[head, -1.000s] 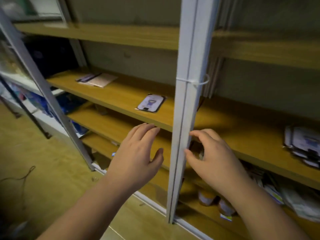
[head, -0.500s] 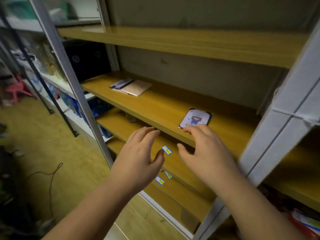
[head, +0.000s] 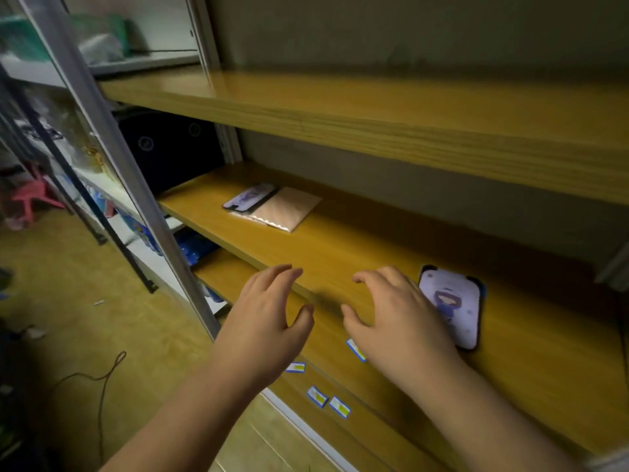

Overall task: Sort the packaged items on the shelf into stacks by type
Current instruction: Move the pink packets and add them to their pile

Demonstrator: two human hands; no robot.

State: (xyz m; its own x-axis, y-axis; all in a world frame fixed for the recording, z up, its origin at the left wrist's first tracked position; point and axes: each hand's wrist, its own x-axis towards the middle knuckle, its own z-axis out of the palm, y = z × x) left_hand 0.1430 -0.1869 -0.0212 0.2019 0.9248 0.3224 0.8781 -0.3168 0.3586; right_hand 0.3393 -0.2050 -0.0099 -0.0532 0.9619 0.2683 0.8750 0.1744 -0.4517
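On the yellow wooden shelf [head: 340, 253] lies a packaged phone case with a purple cartoon print [head: 452, 301], just right of my right hand [head: 394, 321]. That hand hovers over the shelf's front edge with fingers loosely spread, holding nothing. My left hand [head: 269, 325] hangs beside it, open and empty, in front of the shelf edge. Farther back on the left of the same shelf lie a second purple-print case [head: 248, 197] and a beige flat packet [head: 287, 212], touching each other.
A grey metal upright [head: 136, 185] stands left of my hands. The shelf above [head: 374, 110] overhangs. Small blue and yellow price labels [head: 326, 400] stick to the lower shelf edges. A black box [head: 170, 151] sits at the back left. A cable lies on the floor.
My view has swung left along the shelving. Both hands have moved left with it, and the right hand is now beside the cartoon phone case.
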